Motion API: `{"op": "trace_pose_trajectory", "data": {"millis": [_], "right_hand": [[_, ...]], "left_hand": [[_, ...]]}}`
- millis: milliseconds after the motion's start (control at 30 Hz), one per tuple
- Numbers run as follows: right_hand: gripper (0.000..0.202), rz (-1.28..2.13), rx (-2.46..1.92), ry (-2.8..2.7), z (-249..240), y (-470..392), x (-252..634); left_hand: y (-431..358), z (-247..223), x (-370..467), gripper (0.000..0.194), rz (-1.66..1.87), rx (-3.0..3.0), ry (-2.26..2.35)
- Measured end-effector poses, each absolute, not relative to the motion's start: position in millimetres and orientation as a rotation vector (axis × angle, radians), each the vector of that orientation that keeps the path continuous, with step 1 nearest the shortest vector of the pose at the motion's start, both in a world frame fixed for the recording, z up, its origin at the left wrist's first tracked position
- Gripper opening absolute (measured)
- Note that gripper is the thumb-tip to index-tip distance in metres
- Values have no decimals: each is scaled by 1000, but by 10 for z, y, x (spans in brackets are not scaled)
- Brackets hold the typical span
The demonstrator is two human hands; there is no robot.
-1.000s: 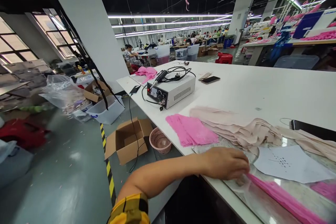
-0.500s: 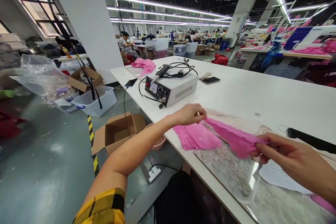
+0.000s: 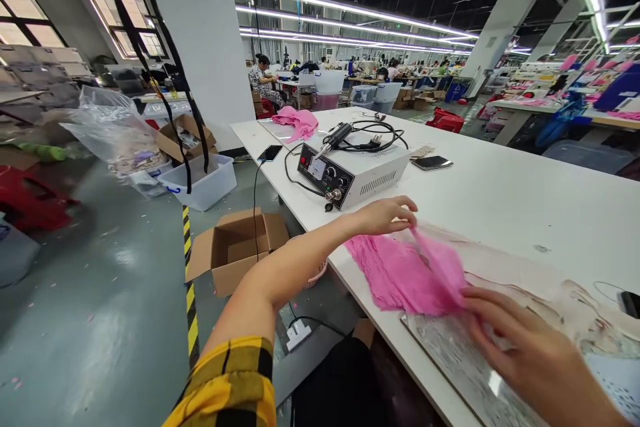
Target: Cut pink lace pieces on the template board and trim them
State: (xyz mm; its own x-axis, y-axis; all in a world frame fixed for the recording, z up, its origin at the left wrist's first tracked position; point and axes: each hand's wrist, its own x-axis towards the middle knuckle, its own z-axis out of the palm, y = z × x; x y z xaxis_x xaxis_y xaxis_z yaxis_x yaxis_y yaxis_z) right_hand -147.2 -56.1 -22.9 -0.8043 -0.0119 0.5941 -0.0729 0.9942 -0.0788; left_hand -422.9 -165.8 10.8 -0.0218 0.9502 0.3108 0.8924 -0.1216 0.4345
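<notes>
Item: pink cloth piece (image 3: 443,260), right of centre, slightly blurred, raised at one end over a pink cloth stack (image 3: 383,273) on the tabletop (image 3: 500,197). Status, as judged: stack several layers deep; this piece not yet flat. Left hand (image 3: 384,215): arm extended from lower left, fingers pinching the upper end. Right hand (image 3: 533,337): entering lower right, pointing leftward, fingers apparently grasping the lower end.

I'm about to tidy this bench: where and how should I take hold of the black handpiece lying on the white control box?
I'd take the handpiece by its thick black body, coming from above: it lies on top of the white control box with that part exposed, while its slim metallic tip slopes down over the front panel.
</notes>
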Motion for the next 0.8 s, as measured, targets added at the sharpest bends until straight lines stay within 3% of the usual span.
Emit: {"op": "trace_pose_trajectory", "data": {"millis": [100, 267, 500, 800], "right_hand": [[17, 115, 245, -2438, -343, -787, -1670], [14, 223, 154, -2481, -373, -763, -1759], [34, 290, 331, -2596, -302, -731, -1829], [22, 355, 306, -2713, -210, -788, -1809]], "left_hand": [[-1851, -135, -4352, 16, 766, 2099, 2029], [-1926, -373, -4434, 14, 742, 2076, 2047], [-1856, -459, -4455, 22, 754, 2086, 2068], [-1853, -549, -4438, 24, 807, 2051, 2113]]}}
